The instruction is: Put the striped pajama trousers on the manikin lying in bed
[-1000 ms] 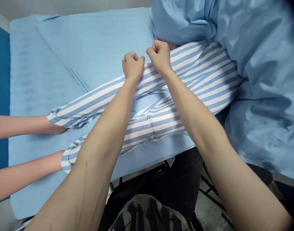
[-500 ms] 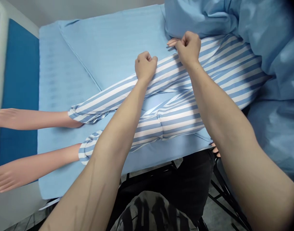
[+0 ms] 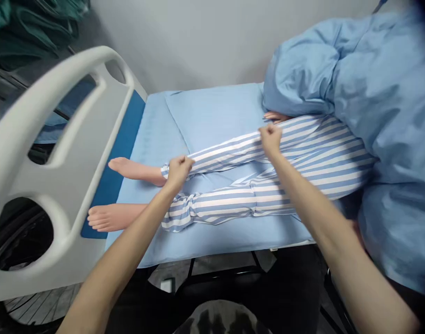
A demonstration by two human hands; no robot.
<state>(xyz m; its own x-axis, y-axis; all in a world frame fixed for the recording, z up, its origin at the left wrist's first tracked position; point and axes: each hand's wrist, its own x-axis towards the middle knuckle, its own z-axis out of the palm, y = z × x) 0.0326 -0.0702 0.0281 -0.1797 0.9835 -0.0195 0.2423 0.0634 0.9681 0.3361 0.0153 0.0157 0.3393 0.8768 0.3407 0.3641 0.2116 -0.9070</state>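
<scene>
Spanning one striped trouser leg (image 3: 229,152), left hand (image 3: 178,170) and right hand (image 3: 270,138) curled nearly closed; any grip was unclear!

The left hand (image 3: 179,170) and right hand (image 3: 270,138) are blurred; whether they grip the trousers (image 3: 226,204), I cannot tell. Left edge cuts the footboard (image 3: 82,162).

plain grey wall (image 3: 205,46) behind — white bed footboard (image 3: 85,153) at left — grey floor (image 3: 48,304) below
</scene>
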